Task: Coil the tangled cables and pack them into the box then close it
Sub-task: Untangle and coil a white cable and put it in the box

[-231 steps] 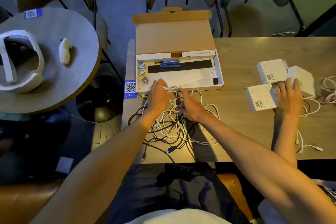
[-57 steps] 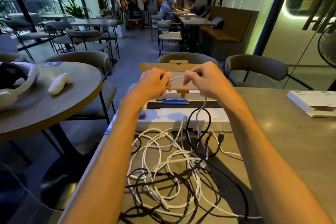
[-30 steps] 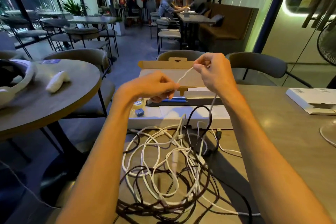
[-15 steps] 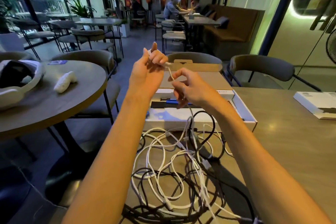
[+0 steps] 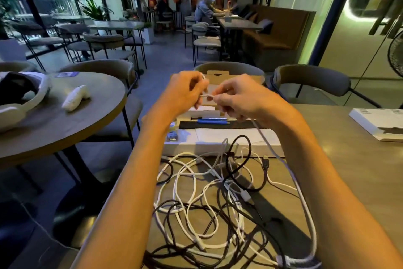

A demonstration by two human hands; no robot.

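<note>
My left hand (image 5: 185, 94) and right hand (image 5: 237, 100) pinch 1 white cable (image 5: 274, 148) end above the box (image 5: 218, 148) at the counter's (image 5: 349, 170) far-left corner. I'd ease it from the tangle (image 5: 207, 199), looping evenly.

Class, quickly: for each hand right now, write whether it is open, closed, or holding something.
Left hand: closed, pinching the white cable.
Right hand: closed, pinching the same white cable.
</note>
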